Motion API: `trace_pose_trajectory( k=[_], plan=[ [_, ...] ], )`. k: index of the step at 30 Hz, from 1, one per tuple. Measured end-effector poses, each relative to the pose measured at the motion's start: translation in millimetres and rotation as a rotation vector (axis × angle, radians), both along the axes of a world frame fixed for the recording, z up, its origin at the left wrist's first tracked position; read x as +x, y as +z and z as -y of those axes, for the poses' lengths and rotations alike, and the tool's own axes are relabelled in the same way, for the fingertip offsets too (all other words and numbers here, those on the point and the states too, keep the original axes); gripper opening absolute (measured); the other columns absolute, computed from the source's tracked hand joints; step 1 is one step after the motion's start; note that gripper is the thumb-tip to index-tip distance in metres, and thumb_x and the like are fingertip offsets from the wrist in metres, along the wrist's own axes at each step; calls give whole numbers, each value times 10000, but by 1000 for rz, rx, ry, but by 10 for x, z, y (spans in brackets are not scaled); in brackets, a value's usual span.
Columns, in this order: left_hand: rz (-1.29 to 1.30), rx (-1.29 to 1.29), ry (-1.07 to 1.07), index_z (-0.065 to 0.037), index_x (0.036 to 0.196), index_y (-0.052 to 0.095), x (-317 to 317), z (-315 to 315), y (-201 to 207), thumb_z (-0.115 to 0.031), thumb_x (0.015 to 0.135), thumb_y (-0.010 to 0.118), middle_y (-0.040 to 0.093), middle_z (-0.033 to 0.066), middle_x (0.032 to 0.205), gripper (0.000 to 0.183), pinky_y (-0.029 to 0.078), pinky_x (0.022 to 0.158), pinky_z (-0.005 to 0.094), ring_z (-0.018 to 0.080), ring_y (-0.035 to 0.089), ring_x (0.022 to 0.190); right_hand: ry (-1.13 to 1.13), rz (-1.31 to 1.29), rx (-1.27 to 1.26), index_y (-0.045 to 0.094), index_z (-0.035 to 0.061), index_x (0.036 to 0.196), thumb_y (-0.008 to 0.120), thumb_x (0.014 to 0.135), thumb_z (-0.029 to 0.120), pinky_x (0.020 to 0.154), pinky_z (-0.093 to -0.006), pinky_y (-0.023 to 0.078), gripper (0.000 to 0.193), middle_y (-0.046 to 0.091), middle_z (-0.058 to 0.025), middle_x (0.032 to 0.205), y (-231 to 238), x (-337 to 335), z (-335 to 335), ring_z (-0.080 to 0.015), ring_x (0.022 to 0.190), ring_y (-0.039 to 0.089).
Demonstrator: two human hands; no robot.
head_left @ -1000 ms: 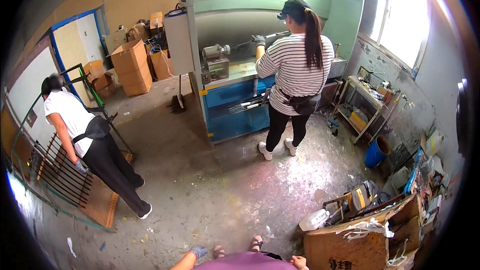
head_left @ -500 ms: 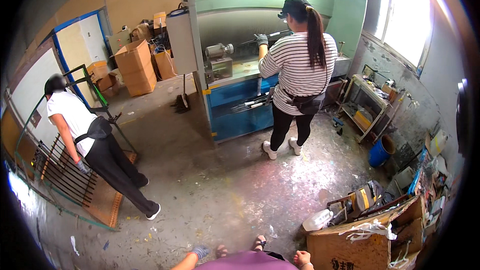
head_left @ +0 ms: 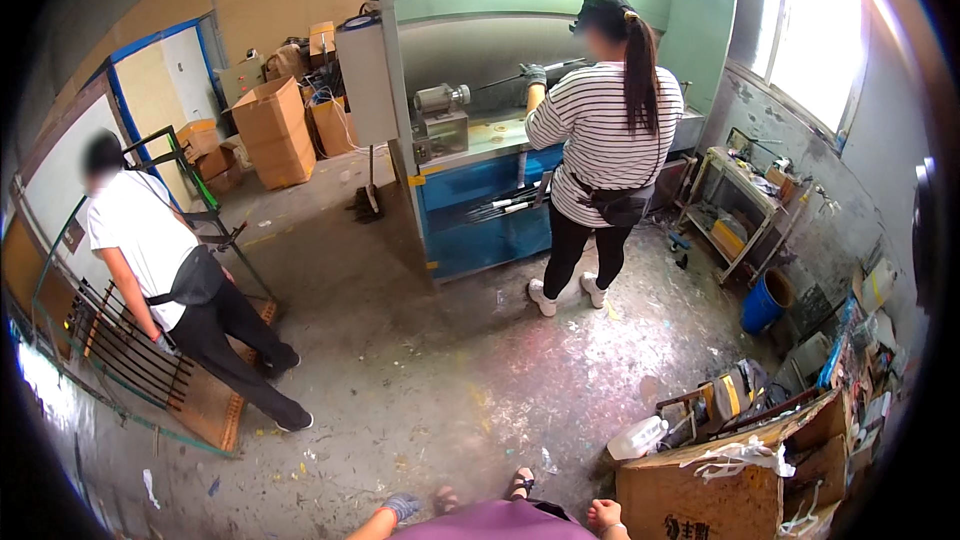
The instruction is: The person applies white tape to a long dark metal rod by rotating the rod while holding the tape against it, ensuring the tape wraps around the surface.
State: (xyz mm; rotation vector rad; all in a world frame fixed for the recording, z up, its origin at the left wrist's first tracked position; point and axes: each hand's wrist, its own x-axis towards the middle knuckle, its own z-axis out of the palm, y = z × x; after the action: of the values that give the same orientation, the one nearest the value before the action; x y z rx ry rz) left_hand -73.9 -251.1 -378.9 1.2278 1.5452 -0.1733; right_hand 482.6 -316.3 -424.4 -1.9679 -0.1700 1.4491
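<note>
My left hand point(head_left: 403, 507), in a grey glove, hangs low beside my purple top point(head_left: 490, 520); its fingers are too small and foreshortened to read. Bare and loosely curled, my right hand point(head_left: 604, 514) hangs left of a wooden box point(head_left: 690, 505), apart from it, with nothing visible in it. Ahead, a person in a striped shirt point(head_left: 610, 130) works at a bench with a blue front point(head_left: 470, 245), a gloved hand point(head_left: 534, 74) on a long dark rod point(head_left: 505, 78). A person in a white shirt point(head_left: 150, 230) stands at left beside a rack of black rods point(head_left: 130, 340).
A grey motor point(head_left: 442, 98) sits on the bench. At right are a small shelf point(head_left: 735, 195), a blue bin point(head_left: 766, 302), a white jug point(head_left: 637, 438) and clutter by the wall. Cardboard boxes point(head_left: 272, 135) stand at the back left, near a broom point(head_left: 367, 202).
The person at left has straightened somewhat, head turned more this way. The striped-shirt person has shifted the rod slightly. My hands hang much as before.
</note>
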Motion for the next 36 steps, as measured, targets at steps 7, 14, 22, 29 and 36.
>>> trace_pose_trajectory(
  k=[7,14,22,29,36],
  plan=[
    [-40,13,-87,-23,1144,589,-10,-45,2,-431,807,578,665,109,954,530,485,759,326,203,620,809,17,16,2,540,0,892,607,839,122,400,-300,461,150,570,-78,635,-97,-42,159,-169,472,545],
    [0,2,-44,-23,1185,566,-51,-16,-106,-397,801,607,664,90,918,538,490,713,313,170,606,744,360,382,165,607,18,820,623,844,184,428,-294,392,169,547,-38,596,-172,-82,342,-128,482,482],
    [-28,-1,-42,-76,1145,606,-102,42,-142,-443,799,522,604,125,1161,512,419,933,352,282,570,1073,33,4,-29,552,-35,885,597,812,70,416,-297,453,135,546,-85,614,-163,-123,297,-179,472,531],
    [-43,23,-122,-37,1150,596,-92,-9,-8,-400,812,596,673,87,943,496,491,740,328,182,621,773,7,-15,31,549,-34,878,603,812,45,425,-314,439,116,527,-89,612,-203,-63,221,-184,472,507],
    [17,-21,-23,-58,1062,639,11,14,-27,-382,805,556,661,106,972,422,465,788,347,244,611,863,-65,-58,34,539,-12,830,619,819,69,405,-315,434,114,534,-82,606,-305,102,259,-181,451,503]
  ],
)
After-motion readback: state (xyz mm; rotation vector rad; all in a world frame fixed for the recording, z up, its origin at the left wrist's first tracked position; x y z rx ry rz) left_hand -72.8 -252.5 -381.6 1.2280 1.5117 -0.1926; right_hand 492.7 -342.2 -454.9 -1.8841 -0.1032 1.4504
